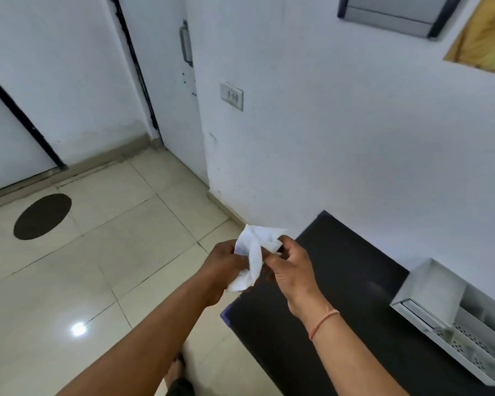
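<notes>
A crumpled white tissue (255, 252) hangs in the air between both hands, over the left edge of a black counter. My left hand (225, 267) grips its lower left part with curled fingers. My right hand (290, 265) pinches its upper right corner between thumb and fingertips. A thin orange thread circles my right wrist.
The black counter (340, 281) fills the lower right, with a white metal dispenser box (437, 292) and a perforated tray (469, 344) on it by the wall. Beige floor tiles (112, 252) lie to the left, with a dark oval mat (42, 217). A door handle (185, 44) and a wall switch (232, 95) are ahead.
</notes>
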Motion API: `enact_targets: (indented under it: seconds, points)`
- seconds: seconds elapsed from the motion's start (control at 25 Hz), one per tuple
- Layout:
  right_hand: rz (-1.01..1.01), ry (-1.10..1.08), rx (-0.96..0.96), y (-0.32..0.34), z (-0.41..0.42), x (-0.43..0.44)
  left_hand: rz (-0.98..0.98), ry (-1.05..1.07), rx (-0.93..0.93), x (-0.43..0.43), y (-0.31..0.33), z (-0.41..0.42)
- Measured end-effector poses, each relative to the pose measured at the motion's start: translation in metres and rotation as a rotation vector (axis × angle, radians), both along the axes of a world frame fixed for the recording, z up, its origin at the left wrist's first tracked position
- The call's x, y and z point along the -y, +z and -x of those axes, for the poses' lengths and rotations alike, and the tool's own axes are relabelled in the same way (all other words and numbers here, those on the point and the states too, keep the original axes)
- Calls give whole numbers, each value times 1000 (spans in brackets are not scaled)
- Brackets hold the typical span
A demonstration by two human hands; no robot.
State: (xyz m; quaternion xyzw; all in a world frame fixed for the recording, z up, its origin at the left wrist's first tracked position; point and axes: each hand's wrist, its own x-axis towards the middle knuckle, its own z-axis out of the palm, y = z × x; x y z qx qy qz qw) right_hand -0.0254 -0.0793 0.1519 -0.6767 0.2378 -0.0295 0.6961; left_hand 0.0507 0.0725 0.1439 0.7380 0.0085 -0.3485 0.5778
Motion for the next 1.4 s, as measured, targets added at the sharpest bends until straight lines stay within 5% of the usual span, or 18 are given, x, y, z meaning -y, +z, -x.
enact_targets:
  seconds: [0.24, 0.4, 0.56, 0.72, 1.12, 1.4]
  points:
    - [-299, -262, -42, -6, -112, -80, 648, -98, -406, -111, 11, -115]
    - [-4, -163, -20, -2, -166, -110, 338, -67, -198, -128, 7, -175]
    - [32, -26, 24, 1, -191, -103, 184, 11, -110, -104, 2, -223]
    - [257, -244, -82, -25, -219, -72, 136, -147, -151, -55, -8, -266]
    - [-172, -807, -217, -107, -252, 25, -91, -295, -287, 55, -88, -365]
    - [-305, -1026, -523, -281, -305, 48, -337, -436, -365, 137, -250, -423]
